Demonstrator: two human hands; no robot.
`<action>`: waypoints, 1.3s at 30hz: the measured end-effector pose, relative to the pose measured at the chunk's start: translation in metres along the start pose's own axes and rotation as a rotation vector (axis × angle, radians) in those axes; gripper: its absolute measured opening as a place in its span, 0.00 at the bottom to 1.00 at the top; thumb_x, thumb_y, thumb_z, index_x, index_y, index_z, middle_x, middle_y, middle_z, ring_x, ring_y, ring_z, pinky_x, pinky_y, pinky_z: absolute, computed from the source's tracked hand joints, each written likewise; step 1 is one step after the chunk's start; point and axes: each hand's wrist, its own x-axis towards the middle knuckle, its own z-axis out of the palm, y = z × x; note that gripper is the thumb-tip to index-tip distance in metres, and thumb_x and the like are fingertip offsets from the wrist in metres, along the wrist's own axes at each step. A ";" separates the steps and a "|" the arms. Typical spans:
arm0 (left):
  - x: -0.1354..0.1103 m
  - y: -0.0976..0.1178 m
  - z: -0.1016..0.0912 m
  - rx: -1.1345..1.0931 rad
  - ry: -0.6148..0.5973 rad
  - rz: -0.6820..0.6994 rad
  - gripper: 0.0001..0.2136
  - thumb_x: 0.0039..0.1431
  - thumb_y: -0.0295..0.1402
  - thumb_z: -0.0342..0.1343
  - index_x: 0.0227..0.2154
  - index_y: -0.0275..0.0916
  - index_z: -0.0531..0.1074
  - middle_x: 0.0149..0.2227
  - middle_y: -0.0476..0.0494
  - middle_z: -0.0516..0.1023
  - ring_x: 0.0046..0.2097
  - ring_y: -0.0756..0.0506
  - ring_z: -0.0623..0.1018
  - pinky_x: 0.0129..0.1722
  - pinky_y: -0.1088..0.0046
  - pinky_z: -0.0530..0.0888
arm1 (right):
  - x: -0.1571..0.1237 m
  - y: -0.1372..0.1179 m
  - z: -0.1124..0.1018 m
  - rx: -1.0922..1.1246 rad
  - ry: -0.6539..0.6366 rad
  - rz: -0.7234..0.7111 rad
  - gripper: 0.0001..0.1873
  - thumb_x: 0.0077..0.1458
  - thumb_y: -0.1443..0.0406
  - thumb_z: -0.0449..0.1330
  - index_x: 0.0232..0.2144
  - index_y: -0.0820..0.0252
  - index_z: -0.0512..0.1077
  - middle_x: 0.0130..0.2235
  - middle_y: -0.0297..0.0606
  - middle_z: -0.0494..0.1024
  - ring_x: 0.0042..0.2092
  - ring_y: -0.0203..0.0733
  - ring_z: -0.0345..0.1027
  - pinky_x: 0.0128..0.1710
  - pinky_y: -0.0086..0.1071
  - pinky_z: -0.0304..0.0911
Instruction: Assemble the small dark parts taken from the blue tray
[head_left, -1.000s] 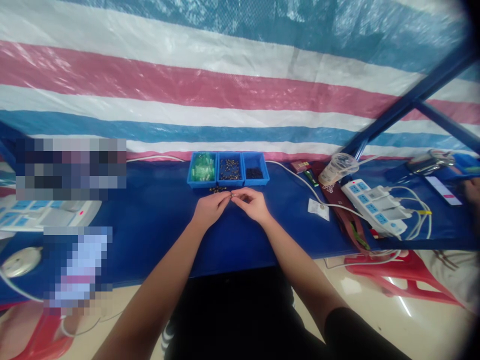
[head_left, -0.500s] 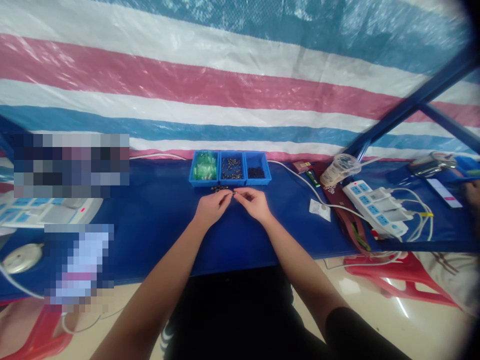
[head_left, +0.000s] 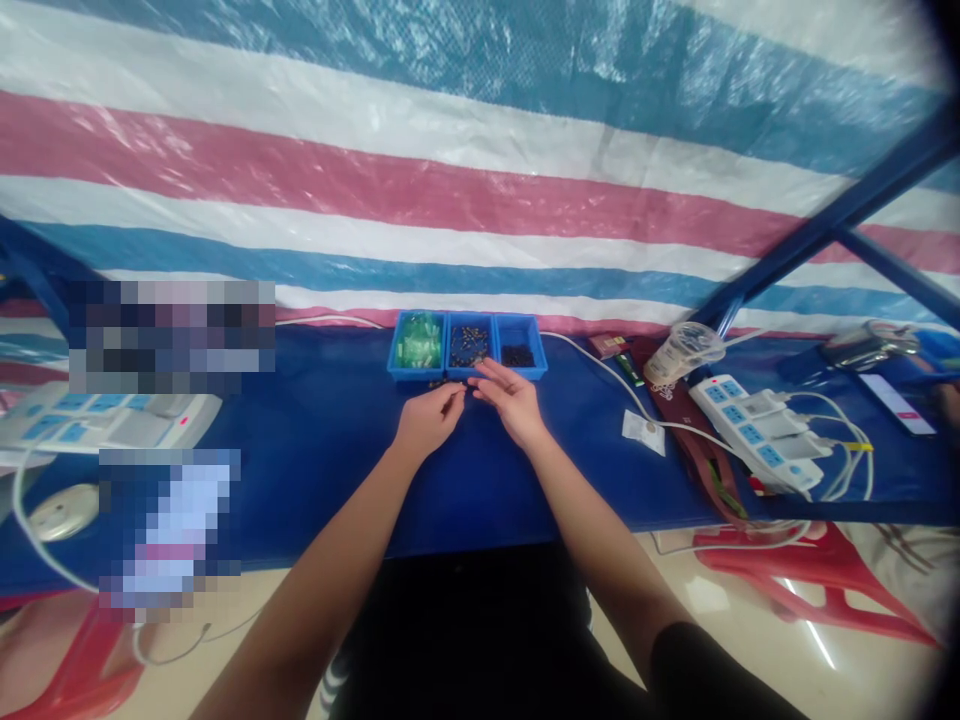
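Note:
Both my hands rest on the blue table just in front of three small blue bins. My left hand is curled, its thumb and fingertips pinched on something too small to name. My right hand has its fingers stretched forward toward the bins, apart from the left hand. The left bin holds green parts, the middle bin small dark and brass parts, the right bin black parts. A few tiny dark parts lie on the cloth by the bins.
A clear plastic cup lies on its side at the right, with a white power strip and cables beside it. A second power strip sits at the left. Red plastic stools stand below. A striped tarp hangs behind the table.
My hands were pinched together fingertip to fingertip; now they have parted and the right hand's fingers have spread toward the bins. The view has shifted slightly upward and left.

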 end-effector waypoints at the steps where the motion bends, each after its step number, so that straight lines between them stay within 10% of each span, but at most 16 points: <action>1: 0.000 0.000 0.000 -0.001 0.005 0.007 0.12 0.66 0.37 0.50 0.44 0.41 0.77 0.35 0.47 0.83 0.32 0.49 0.80 0.34 0.76 0.72 | 0.000 0.001 0.000 0.004 -0.023 -0.004 0.29 0.46 0.56 0.70 0.51 0.54 0.73 0.51 0.42 0.78 0.42 0.43 0.77 0.40 0.38 0.74; 8: 0.003 -0.002 -0.007 -0.026 0.186 -0.193 0.11 0.64 0.37 0.51 0.39 0.41 0.77 0.27 0.50 0.80 0.28 0.51 0.78 0.33 0.77 0.72 | -0.013 0.009 -0.007 -0.667 -0.138 -0.217 0.13 0.59 0.61 0.59 0.44 0.57 0.78 0.41 0.40 0.80 0.38 0.40 0.73 0.41 0.37 0.71; 17: 0.006 -0.007 -0.007 -0.031 0.308 -0.261 0.12 0.64 0.39 0.51 0.39 0.39 0.77 0.24 0.50 0.77 0.26 0.51 0.76 0.32 0.77 0.72 | -0.014 0.016 0.007 -1.256 -0.299 -0.393 0.23 0.63 0.61 0.56 0.59 0.54 0.69 0.45 0.44 0.73 0.48 0.47 0.66 0.51 0.40 0.65; 32: 0.002 -0.006 0.006 0.077 0.113 -0.007 0.11 0.64 0.35 0.50 0.41 0.40 0.77 0.34 0.46 0.82 0.32 0.49 0.79 0.35 0.76 0.72 | -0.018 0.014 0.001 -1.123 -0.239 -0.365 0.06 0.55 0.69 0.59 0.37 0.59 0.73 0.38 0.39 0.76 0.40 0.42 0.68 0.42 0.34 0.64; 39: 0.018 0.017 -0.008 0.051 -0.002 -0.042 0.12 0.64 0.36 0.51 0.44 0.42 0.76 0.38 0.46 0.82 0.37 0.47 0.80 0.39 0.72 0.74 | -0.015 0.011 -0.003 -0.660 -0.089 -0.212 0.11 0.53 0.62 0.61 0.39 0.58 0.76 0.34 0.34 0.79 0.29 0.35 0.68 0.34 0.30 0.66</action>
